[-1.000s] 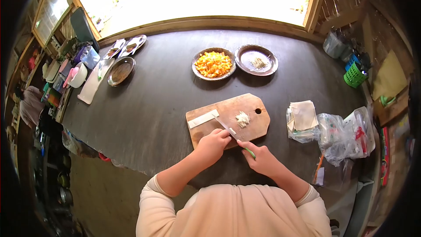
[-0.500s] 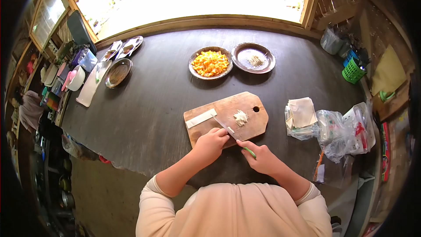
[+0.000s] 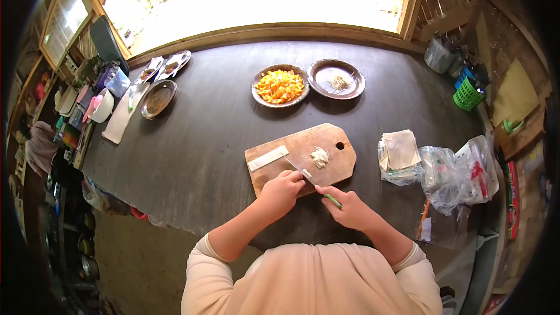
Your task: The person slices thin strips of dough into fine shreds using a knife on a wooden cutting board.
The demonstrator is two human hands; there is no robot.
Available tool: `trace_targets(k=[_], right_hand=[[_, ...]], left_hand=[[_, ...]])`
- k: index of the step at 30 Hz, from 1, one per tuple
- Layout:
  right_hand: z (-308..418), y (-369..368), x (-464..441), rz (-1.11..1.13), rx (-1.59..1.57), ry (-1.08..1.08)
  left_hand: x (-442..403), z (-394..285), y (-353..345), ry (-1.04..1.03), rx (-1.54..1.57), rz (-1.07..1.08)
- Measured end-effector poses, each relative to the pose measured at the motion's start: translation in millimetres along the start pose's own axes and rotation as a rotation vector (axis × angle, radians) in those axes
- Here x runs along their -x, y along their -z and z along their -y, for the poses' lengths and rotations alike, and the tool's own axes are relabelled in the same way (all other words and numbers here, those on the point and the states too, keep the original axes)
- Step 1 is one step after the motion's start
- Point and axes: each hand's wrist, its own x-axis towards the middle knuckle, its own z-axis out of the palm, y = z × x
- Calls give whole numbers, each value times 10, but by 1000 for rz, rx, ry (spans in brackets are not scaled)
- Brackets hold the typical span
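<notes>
A wooden cutting board [image 3: 271,176] lies in front of me, with a round hole at its right end. My right hand [image 3: 345,206] is closed around the green handle of a knife [image 3: 333,200]; its thin blade slants up and left across the board. At the board's lower edge, my left hand [image 3: 282,189] has its fingers bent together beside the blade, and whatever they press is hidden. A flat white strip [image 3: 268,158] rests at the board's left. Right of the blade sits a small pile of thin whitish shreds [image 3: 319,157], with a small pale piece [image 3: 307,172] near the blade.
Beyond the board stand a bowl of orange chunks [image 3: 280,86] and a brown plate [image 3: 336,79] holding some shreds. An empty-looking dark dish [image 3: 158,98] is at the left. Stacked wrappers [image 3: 401,150] and plastic bags [image 3: 449,178] lie right. A green basket [image 3: 468,94] sits at the far right.
Both hands, the knife and the pieces on the board look almost the same as before. Only the view has shifted very slightly.
</notes>
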Motion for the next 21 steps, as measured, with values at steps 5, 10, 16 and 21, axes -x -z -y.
trace_targets(k=[5, 10, 16, 21], right_hand=[[-21, 58, 36, 12, -49, -9], [40, -2, -3, 28, -14, -77], [48, 75, 24, 21, -54, -23], [-5, 46, 12, 36, -89, -43]], left_hand=[[-10, -10, 17, 26, 0, 50], [-1, 16, -45, 12, 7, 18], [-10, 8, -13, 8, -6, 23], [-5, 10, -3, 12, -14, 42]])
